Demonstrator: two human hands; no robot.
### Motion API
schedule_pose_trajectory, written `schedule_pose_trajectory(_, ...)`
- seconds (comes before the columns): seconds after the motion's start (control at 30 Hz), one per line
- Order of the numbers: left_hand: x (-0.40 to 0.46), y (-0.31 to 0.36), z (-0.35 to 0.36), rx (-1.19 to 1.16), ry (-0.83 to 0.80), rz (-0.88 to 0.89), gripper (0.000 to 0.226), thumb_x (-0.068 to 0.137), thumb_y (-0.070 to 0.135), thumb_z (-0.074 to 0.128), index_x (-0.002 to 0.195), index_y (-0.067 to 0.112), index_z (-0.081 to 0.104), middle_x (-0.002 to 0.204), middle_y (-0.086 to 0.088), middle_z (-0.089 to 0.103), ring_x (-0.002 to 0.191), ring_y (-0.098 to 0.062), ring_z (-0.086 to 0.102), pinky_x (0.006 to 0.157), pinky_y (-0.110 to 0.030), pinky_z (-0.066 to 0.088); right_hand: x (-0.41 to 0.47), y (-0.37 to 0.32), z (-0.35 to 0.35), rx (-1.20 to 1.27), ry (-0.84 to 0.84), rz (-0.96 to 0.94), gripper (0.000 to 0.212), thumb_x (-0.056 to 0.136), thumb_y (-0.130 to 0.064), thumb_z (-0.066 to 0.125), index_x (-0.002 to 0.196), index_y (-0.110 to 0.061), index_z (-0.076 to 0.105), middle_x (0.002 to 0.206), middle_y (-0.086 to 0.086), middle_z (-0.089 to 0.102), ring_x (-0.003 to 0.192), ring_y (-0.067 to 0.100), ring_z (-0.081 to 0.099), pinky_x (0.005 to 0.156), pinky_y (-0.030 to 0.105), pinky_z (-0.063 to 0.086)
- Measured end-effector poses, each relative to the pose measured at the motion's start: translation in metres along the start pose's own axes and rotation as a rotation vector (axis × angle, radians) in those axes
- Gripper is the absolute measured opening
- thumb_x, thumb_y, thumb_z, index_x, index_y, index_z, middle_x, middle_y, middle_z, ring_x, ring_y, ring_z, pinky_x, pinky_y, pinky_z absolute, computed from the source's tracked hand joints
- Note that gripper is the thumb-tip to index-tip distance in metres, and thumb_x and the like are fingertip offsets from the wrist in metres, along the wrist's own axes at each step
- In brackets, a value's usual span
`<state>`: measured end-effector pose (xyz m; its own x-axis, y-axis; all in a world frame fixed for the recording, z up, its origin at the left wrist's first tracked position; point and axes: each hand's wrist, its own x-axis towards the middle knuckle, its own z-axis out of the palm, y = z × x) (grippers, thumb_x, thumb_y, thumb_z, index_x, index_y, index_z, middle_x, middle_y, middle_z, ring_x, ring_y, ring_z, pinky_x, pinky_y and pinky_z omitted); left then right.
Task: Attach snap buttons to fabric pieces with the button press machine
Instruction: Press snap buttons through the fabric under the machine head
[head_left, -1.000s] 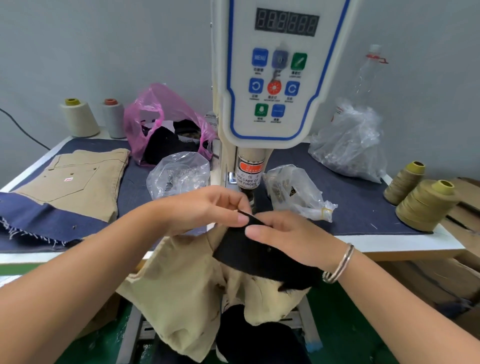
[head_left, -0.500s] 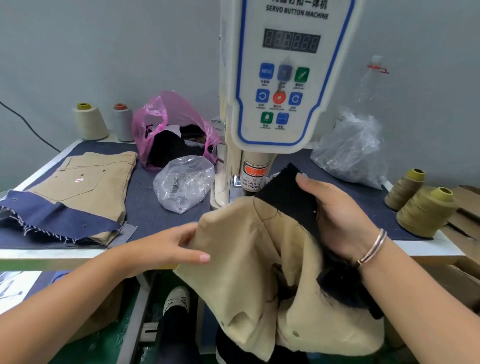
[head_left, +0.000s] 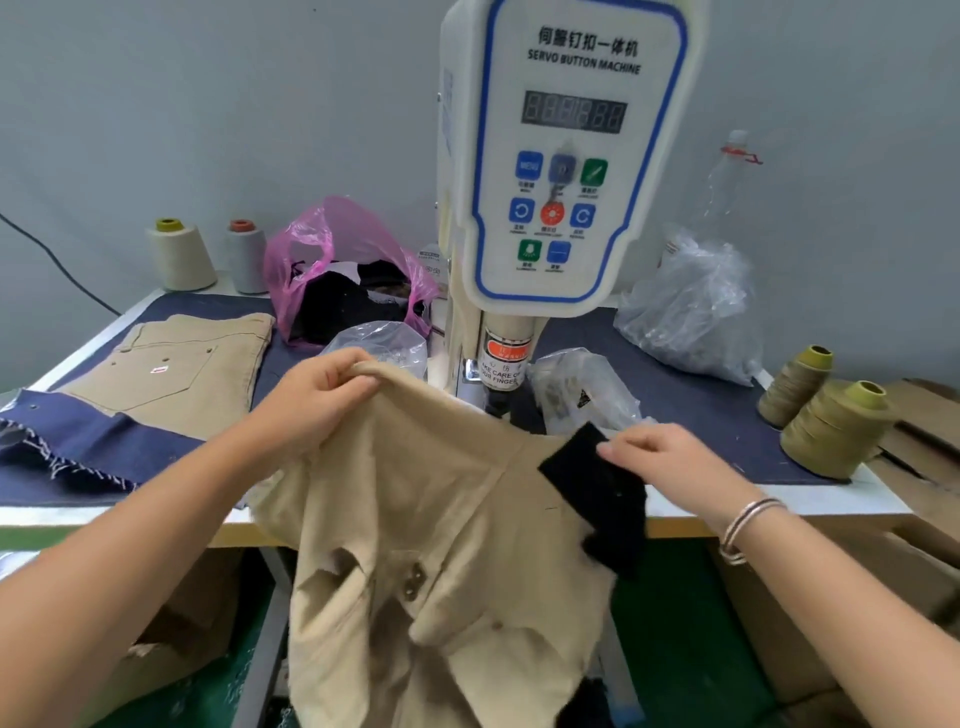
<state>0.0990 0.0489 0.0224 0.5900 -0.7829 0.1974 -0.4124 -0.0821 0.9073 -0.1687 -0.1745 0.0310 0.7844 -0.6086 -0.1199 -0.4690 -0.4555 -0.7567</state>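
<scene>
— Since half a second back, our left hand (head_left: 317, 400) has gone from lying flat on the floppy beige cotton garment (head_left: 441, 545) to bunching its top edge in curled fingers, and we have spread the cloth out wide.

— Our right hand (head_left: 670, 462) pinches the black rectangular fabric tab (head_left: 597, 483) at the garment's right corner. Both hang just in front of the white servo button press machine (head_left: 566, 156), off its die.

— So we judge this as repositioning between snaps; next we need the marked spot laid flat under the punch.

— We cannot see the lower die behind the cloth, the display digits are unreadable, and the hem is cut off.
</scene>
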Motion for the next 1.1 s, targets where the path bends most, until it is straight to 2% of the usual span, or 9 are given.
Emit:
schedule_pose_trajectory(0.1, 0.008, -0.025, 0.006, 0.334, 0.154, -0.006, 0.018, 0.093, 0.013, 0.055, 0.078, 0.023, 0.061, 0.071, 0.009, 0.06, 0.073, -0.01, 0.054, 0.069, -0.023, 0.036, 0.008, 0.003, 0.022, -0.022, 0.012, -0.044, 0.028, 0.092, -0.024, 0.06, 0.064, -0.028, 0.061, 0.051, -0.02, 0.055, 0.05, -0.006, 0.051, 0.055, 0.006, 0.039)
schedule_pose_trajectory(0.2, 0.004, -0.058, 0.02, 0.468, 0.236, -0.06, 0.013, 0.093, 0.018, 0.056, 0.08, 0.015, 0.06, 0.074, -0.002, 0.064, 0.081, -0.026, 0.059, 0.068, -0.033, 0.035, 0.025, 0.007, 0.026, 0.033, 0.195, -0.074, 0.014, 0.091, -0.025, 0.06, 0.083, -0.034, 0.066, 0.075, -0.012, 0.068, 0.077, 0.005, 0.063, 0.071, 0.012, 0.049)
schedule_pose_trajectory(0.3, 0.001, -0.078, 0.03, 0.467, 0.275, -0.084, 0.013, 0.093, 0.025, 0.056, 0.084, 0.018, 0.062, 0.079, -0.004, 0.067, 0.084, -0.03, 0.06, 0.07, -0.038, 0.042, 0.051, 0.016, 0.009, -0.444, 0.477, -0.099, 0.017, 0.091, -0.032, 0.057, 0.091, -0.026, 0.073, 0.104, 0.0, 0.057, 0.102, 0.023, 0.048, 0.087, 0.034, 0.036)
schedule_pose_trajectory(0.4, 0.006, -0.082, 0.028, 0.488, 0.214, -0.117, 0.019, 0.093, 0.035, 0.054, 0.074, 0.035, 0.056, 0.075, 0.008, 0.063, 0.082, -0.024, 0.058, 0.071, -0.039, 0.045, 0.074, 0.021, 0.002, -0.88, 0.448, -0.093, 0.021, 0.092, -0.036, 0.054, 0.101, -0.036, 0.072, 0.138, 0.001, 0.039, 0.128, 0.026, 0.026, 0.101, 0.041, 0.019)
schedule_pose_trajectory(0.47, 0.007, -0.083, 0.029, 0.545, 0.201, -0.133, 0.027, 0.092, 0.04, 0.053, 0.065, 0.036, 0.048, 0.069, 0.013, 0.058, 0.078, -0.022, 0.056, 0.064, -0.037, 0.041, 0.09, 0.023, 0.008, -1.039, 0.382, -0.116, 0.023, 0.092, -0.041, 0.051, 0.105, -0.042, 0.069, 0.148, 0.001, 0.028, 0.136, 0.028, 0.014, 0.105, 0.045, 0.013)
schedule_pose_trajectory(0.53, 0.009, -0.085, 0.031, 0.606, 0.217, -0.147, 0.031, 0.092, 0.043, 0.051, 0.063, 0.032, 0.044, 0.066, 0.014, 0.056, 0.076, -0.021, 0.054, 0.06, -0.035, 0.036, 0.106, 0.02, 0.014, -1.127, 0.342, -0.11, 0.028, 0.092, -0.045, 0.048, 0.111, -0.039, 0.067, 0.148, 0.0, 0.027, 0.138, 0.027, 0.01, 0.106, 0.046, 0.011)
schedule_pose_trajectory(0.63, 0.01, -0.086, 0.032, 0.629, 0.232, -0.161, 0.034, 0.092, 0.044, 0.051, 0.063, 0.029, 0.043, 0.065, 0.013, 0.055, 0.074, -0.02, 0.052, 0.058, -0.034, 0.033, 0.124, 0.014, 0.023, -1.205, 0.317, -0.055, 0.036, 0.094, -0.039, 0.042, 0.121, -0.025, 0.061, 0.136, 0.0, 0.038, 0.13, 0.025, 0.022, 0.107, 0.046, 0.014)
schedule_pose_trajectory(0.8, 0.01, -0.087, 0.032, 0.643, 0.229, -0.162, 0.035, 0.092, 0.044, 0.051, 0.063, 0.027, 0.042, 0.065, 0.012, 0.054, 0.076, -0.022, 0.053, 0.06, -0.035, 0.036, 0.132, 0.008, 0.035, -1.301, 0.333, -0.05, 0.029, 0.093, -0.025, 0.041, 0.11, -0.023, 0.064, 0.117, 0.001, 0.05, 0.114, 0.024, 0.038, 0.104, 0.045, 0.021)
schedule_pose_trajectory(1.1, 0.01, -0.085, 0.033, 0.674, 0.229, -0.173, 0.035, 0.093, 0.045, 0.049, 0.065, 0.025, 0.042, 0.066, 0.011, 0.054, 0.076, -0.021, 0.052, 0.059, -0.034, 0.033, 0.129, 0.011, 0.04, -1.213, 0.341, -0.008, 0.026, 0.09, -0.016, 0.044, 0.105, -0.024, 0.064, 0.114, 0.002, 0.05, 0.11, 0.023, 0.043, 0.104, 0.045, 0.023)
